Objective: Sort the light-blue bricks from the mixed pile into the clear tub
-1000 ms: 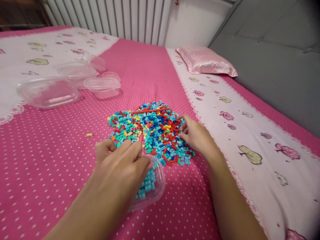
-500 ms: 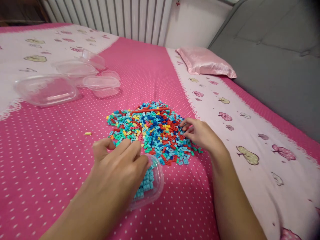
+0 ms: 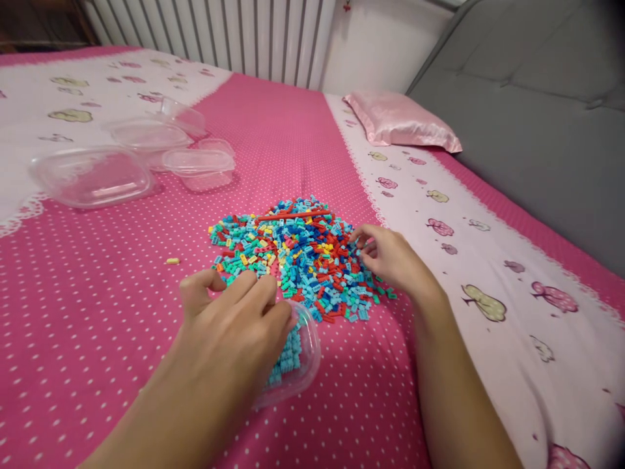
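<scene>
The pile of toy building bricks (image 3: 319,260) lies at the centre of the bed (image 3: 97,339), with blue, green, red and yellow pieces mixed. A long red strip (image 3: 293,215) rests across its far side. One pale yellow brick (image 3: 172,261) lies apart, left of the pile.

The clear plastic container (image 3: 312,368) stands at the near edge of the pile and contains light-blue bricks (image 3: 289,357). The left hand (image 3: 237,329) is positioned over its left side, fingers curled; its grasp is hidden and cannot be determined. The right hand (image 3: 388,254) is at the right edge of the pile, fingers bent; whether it grips a brick cannot be determined.

Further clear containers (image 3: 92,182) are located far left. A pink pillow (image 3: 403,120) lies far right.
</scene>
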`<state>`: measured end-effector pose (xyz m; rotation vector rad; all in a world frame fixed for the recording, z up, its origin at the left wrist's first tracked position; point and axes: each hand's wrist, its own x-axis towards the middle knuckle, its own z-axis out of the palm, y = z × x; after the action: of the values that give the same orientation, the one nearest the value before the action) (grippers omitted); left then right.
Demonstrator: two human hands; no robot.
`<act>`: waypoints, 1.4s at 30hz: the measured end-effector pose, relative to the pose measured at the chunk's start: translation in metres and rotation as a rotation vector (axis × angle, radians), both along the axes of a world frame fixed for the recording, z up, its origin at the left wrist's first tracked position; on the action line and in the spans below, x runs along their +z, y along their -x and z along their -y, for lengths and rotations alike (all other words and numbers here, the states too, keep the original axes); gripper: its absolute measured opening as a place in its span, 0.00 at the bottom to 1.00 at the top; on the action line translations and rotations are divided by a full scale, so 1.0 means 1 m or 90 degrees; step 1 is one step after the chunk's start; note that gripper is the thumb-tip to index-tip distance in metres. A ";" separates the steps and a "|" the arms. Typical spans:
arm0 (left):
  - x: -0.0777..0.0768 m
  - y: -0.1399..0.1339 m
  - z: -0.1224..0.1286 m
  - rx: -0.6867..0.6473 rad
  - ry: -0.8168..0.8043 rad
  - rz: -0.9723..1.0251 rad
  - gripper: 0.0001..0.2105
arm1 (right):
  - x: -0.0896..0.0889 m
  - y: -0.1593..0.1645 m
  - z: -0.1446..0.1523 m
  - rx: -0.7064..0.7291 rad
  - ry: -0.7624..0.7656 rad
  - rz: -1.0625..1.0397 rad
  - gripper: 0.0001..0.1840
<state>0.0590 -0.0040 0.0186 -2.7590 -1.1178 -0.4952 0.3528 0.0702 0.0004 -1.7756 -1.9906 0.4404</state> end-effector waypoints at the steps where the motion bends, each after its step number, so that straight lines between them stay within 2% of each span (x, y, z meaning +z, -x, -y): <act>1: 0.000 0.000 -0.001 0.001 -0.003 -0.002 0.10 | 0.002 -0.002 0.000 -0.003 -0.001 -0.016 0.19; 4: 0.002 -0.003 -0.003 0.012 -0.014 -0.007 0.11 | 0.008 -0.002 0.002 0.024 0.025 -0.070 0.18; 7: 0.005 -0.005 -0.004 0.028 -0.017 0.024 0.14 | 0.017 0.008 0.007 0.112 0.063 -0.167 0.13; 12: 0.007 -0.010 -0.003 0.048 0.007 0.083 0.13 | 0.032 0.035 0.021 0.252 0.059 -0.326 0.08; 14: 0.007 -0.012 -0.003 0.051 0.000 0.108 0.10 | 0.034 0.047 0.026 0.319 0.117 -0.386 0.11; 17: 0.007 -0.013 -0.003 0.039 -0.007 0.163 0.09 | 0.029 0.065 0.029 0.390 0.225 -0.483 0.20; 20: 0.008 -0.010 -0.004 0.017 0.006 0.203 0.10 | 0.020 0.077 0.029 0.387 0.269 -0.539 0.27; 23: 0.011 -0.007 -0.007 -0.004 0.031 0.226 0.09 | 0.016 0.079 0.028 0.381 0.286 -0.571 0.28; 26: 0.011 -0.007 -0.008 -0.025 0.045 0.222 0.10 | 0.020 0.074 0.028 0.373 0.293 -0.547 0.28; 29: 0.005 -0.010 -0.008 -0.021 0.018 0.191 0.13 | 0.025 0.063 0.026 0.314 0.260 -0.523 0.24; 32: -0.005 -0.013 -0.007 -0.050 -0.016 0.163 0.16 | 0.029 0.052 0.024 0.247 0.181 -0.570 0.23; 35: -0.011 -0.014 -0.006 -0.074 -0.031 0.145 0.16 | 0.030 0.049 0.023 0.251 0.152 -0.551 0.24; 39: -0.014 -0.013 -0.007 -0.061 0.001 0.092 0.13 | 0.029 0.052 0.024 0.276 0.175 -0.483 0.23; 42: -0.019 -0.014 -0.008 -0.047 -0.018 0.109 0.15 | 0.027 0.052 0.023 0.286 0.147 -0.470 0.21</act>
<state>0.0733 0.0037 -0.0007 -2.7847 -1.0368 -0.7629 0.3005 0.0471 0.0278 -1.0105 -1.7965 1.2962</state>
